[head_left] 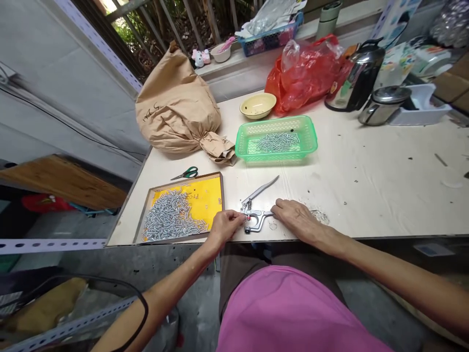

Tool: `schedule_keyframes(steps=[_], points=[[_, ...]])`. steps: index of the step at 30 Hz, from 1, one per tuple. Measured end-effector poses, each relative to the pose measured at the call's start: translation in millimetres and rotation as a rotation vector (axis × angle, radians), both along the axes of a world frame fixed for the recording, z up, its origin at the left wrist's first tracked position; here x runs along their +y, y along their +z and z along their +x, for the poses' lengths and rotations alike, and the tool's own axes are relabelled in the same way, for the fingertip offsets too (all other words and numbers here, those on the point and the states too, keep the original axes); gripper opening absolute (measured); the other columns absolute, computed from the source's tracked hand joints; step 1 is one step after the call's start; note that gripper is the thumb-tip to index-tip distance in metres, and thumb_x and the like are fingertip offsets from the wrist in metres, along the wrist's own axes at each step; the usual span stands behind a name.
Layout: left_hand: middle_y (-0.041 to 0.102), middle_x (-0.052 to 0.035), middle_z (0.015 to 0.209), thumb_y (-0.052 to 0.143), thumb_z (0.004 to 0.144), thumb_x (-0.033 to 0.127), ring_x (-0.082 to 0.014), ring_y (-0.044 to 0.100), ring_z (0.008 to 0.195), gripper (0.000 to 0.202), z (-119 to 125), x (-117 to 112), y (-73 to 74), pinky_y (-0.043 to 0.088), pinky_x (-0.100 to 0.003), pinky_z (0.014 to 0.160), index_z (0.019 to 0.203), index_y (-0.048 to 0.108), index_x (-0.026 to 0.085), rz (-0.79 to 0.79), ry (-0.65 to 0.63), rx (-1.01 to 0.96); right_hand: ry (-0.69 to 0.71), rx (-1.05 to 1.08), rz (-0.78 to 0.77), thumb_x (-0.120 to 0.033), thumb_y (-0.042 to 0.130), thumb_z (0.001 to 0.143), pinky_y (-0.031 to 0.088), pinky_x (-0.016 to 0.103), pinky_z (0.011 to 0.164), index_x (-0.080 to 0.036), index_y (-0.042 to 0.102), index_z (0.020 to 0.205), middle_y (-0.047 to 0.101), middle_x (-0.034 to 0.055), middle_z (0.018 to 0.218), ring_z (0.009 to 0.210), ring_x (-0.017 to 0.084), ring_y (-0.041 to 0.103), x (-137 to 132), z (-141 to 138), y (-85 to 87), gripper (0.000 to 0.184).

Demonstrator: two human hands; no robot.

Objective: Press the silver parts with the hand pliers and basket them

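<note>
A metal hand press tool (256, 208) lies near the table's front edge, its upper lever raised toward the back right. My left hand (226, 226) is pinched at the tool's jaw end, fingers pressed together on something too small to name. My right hand (296, 217) rests on the tool's lower handle, fingers curled over it. Just left of my left hand is a yellow-bottomed tray (183, 209) heaped with several small metal parts. A green plastic basket (276, 139) further back holds more metal parts.
Green-handled scissors (186, 173) lie behind the tray. A tied brown paper sack (179, 110) stands at the back left. A yellow bowl (258, 105), red plastic bag (306, 73), kettle (357, 76) and lidded pot (384, 103) line the back. The table edge (117, 230) drops off left.
</note>
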State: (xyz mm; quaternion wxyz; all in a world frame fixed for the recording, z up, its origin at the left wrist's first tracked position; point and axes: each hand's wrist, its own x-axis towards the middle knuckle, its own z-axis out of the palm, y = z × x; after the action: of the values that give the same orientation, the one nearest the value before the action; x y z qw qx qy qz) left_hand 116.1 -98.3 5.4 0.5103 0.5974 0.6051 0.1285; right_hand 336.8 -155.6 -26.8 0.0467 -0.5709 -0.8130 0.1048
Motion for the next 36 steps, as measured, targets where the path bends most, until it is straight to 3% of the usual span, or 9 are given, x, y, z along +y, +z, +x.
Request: schedule_keyframes(steps=[10,17,20,23,26,28,32,34,36], points=[[0.04,0.0078,0.039,0.065,0.068,0.045,-0.0048,0.031,0.032,0.032,7,-6,-3.4,0.02,-0.02,0.035,0.062,0.057,0.014,-0.079,0.003,-0.026,-0.039,-0.019,0.017,-0.007,0.043,0.089,0.031,0.031,0.067,-0.017,0.058,0.091,0.057,0.0067,0.092,0.08,0.018,0.052,-5,-6,12.9,0.018],[0.038,0.0076,0.034,0.06,0.074,0.037,-0.0049,0.033,0.03,0.03,8,0,-1.2,0.021,-0.019,0.037,0.054,0.053,0.015,-0.076,-0.137,0.143,-0.049,-0.039,0.003,-0.008,0.042,0.09,0.033,0.031,0.066,-0.017,0.059,0.092,0.058,0.007,0.092,0.08,0.019,0.053,-3,-6,14.0,0.019],[0.038,0.0076,0.034,0.059,0.075,0.035,-0.0046,0.033,0.03,0.033,8,3,0.0,0.02,-0.02,0.036,0.051,0.049,0.016,-0.156,-0.174,0.127,-0.049,-0.033,-0.005,-0.007,0.043,0.089,0.034,0.031,0.067,-0.017,0.059,0.093,0.058,0.0075,0.093,0.081,0.019,0.054,-4,-7,15.8,0.018],[0.039,0.008,0.035,0.061,0.076,0.034,-0.0048,0.034,0.029,0.03,9,3,-0.7,0.019,-0.02,0.035,0.054,0.05,0.016,-0.233,-0.136,0.114,-0.047,-0.017,-0.025,-0.007,0.044,0.088,0.037,0.031,0.068,-0.017,0.059,0.093,0.058,0.0074,0.093,0.082,0.02,0.055,-5,-7,19.6,0.018],[0.041,0.0085,0.036,0.062,0.076,0.033,-0.0048,0.034,0.028,0.026,9,2,-2.7,0.019,-0.019,0.035,0.059,0.053,0.015,-0.247,-0.079,0.114,-0.045,0.035,-0.053,-0.017,0.048,0.09,0.04,0.031,0.07,-0.017,0.06,0.098,0.058,0.0092,0.101,0.086,0.02,0.057,-3,-3,23.8,0.014],[0.041,0.0085,0.036,0.062,0.076,0.033,-0.0048,0.034,0.028,0.025,9,2,-4.3,0.02,-0.019,0.034,0.06,0.054,0.015,-0.248,-0.068,0.111,-0.052,0.086,-0.018,-0.031,0.057,0.087,0.042,0.035,0.08,-0.018,0.056,0.113,0.053,0.0137,0.121,0.101,0.024,0.055,4,3,24.6,0.029],[0.041,0.0085,0.036,0.061,0.077,0.033,-0.0044,0.034,0.028,0.026,8,1,-7.2,0.022,-0.018,0.034,0.06,0.054,0.014,-0.236,-0.072,0.1,-0.034,0.048,0.036,-0.055,0.075,0.063,0.028,0.054,0.101,-0.016,0.037,0.139,0.025,0.0217,0.149,0.133,0.04,0.026,31,20,17.2,0.094],[0.041,0.0087,0.036,0.063,0.076,0.034,-0.0042,0.033,0.028,0.026,8,0,-7.8,0.023,-0.018,0.033,0.061,0.055,0.014,-0.235,-0.061,0.091,0.026,0.005,-0.005,-0.063,0.075,0.056,0.023,0.056,0.103,-0.014,0.036,0.14,0.027,0.023,0.148,0.135,0.042,0.02,46,27,11.7,0.105],[0.041,0.0088,0.037,0.064,0.075,0.035,-0.0041,0.033,0.028,0.027,8,0,-7.4,0.024,-0.018,0.033,0.061,0.055,0.014,-0.236,-0.046,0.091,0.075,-0.006,-0.023,-0.068,0.071,0.056,0.023,0.056,0.103,-0.012,0.037,0.139,0.038,0.0228,0.141,0.132,0.04,0.028,57,29,8.1,0.105]])
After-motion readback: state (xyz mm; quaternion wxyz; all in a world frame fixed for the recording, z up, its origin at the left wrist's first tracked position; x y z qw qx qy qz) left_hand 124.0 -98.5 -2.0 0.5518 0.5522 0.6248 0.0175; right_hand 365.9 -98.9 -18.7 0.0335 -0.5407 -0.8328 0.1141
